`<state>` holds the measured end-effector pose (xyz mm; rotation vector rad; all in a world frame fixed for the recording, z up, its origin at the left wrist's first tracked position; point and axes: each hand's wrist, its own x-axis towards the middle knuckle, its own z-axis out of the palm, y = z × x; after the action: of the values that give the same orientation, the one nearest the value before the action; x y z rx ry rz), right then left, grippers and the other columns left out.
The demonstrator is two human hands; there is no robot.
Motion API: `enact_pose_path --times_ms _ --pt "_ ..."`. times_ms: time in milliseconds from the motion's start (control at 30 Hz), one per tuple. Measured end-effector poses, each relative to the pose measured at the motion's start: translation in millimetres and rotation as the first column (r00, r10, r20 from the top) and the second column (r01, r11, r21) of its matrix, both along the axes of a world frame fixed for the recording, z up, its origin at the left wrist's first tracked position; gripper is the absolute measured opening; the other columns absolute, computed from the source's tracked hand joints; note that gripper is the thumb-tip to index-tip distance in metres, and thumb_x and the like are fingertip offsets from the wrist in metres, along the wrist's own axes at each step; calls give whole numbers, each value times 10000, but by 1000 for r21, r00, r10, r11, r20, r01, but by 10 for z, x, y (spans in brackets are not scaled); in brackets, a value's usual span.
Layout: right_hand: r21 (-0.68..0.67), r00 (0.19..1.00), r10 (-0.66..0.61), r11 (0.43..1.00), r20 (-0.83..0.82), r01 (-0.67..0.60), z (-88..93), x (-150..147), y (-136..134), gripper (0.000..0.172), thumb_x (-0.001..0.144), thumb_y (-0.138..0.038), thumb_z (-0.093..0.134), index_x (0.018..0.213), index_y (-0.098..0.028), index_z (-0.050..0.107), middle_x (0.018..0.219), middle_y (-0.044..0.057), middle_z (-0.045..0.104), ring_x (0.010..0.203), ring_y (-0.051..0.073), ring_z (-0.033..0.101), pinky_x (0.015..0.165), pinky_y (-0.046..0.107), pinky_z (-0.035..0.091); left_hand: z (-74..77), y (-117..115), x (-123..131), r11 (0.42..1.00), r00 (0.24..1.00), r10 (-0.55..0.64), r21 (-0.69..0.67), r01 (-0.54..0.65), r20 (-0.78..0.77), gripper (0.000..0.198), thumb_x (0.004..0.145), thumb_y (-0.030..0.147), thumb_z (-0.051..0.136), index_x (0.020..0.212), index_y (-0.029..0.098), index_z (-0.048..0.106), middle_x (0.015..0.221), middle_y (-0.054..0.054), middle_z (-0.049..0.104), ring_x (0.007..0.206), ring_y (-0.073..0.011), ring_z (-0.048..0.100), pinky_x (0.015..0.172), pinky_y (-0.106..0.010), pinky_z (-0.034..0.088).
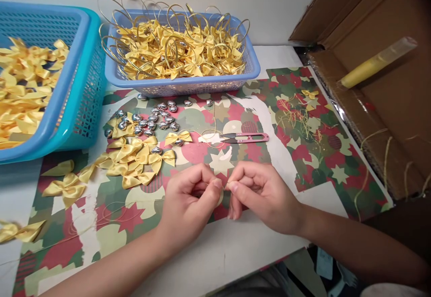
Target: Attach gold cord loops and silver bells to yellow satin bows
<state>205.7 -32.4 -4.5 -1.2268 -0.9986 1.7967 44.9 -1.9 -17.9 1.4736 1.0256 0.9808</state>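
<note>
My left hand (190,200) and my right hand (269,198) meet just above the table's near part, thumbs and forefingers pinched closed. A thin gold thread (225,186) shows in the small gap between the fingertips. More of the thread runs across the mat to the left of my left hand. Beyond the hands lie pink-handled thread snips (248,138), with a loop of thread by their blades. A yellow ribbon bow (178,138) with a silver bell (178,142) lies beyond my left hand. Several loose silver bells (163,125) and a pile of yellow bows (136,157) are nearby.
A blue basket (182,82) at the back holds bows with gold loops. Stacked blue and teal baskets (82,108) of bows stand left. Thread scraps (296,113) lie on the patterned mat (340,153). A cardboard box (377,153) with a yellowish tube (379,62) is right.
</note>
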Motion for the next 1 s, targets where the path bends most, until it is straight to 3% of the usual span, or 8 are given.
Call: enact_pose_path --times_ms 567,1000 --pt "-26 994 -5 1000 -106 3 18 26 34 140 864 -162 562 728 -184 540 486 -55 626 483 96 623 576 237 547 32 -14 -8 1000 1000 15 16 -15 -11 242 809 161 576 568 170 557 431 71 462 371 -40 355 351 -122 318" --pt "-14 990 -1 1000 -143 -1 23 39 34 142 857 -150 549 720 -187 532 474 -66 618 470 92 615 566 235 534 17 -21 -8 996 999 -25 -80 26 23 244 825 157 584 584 164 548 428 85 430 381 -33 304 365 -118 269"
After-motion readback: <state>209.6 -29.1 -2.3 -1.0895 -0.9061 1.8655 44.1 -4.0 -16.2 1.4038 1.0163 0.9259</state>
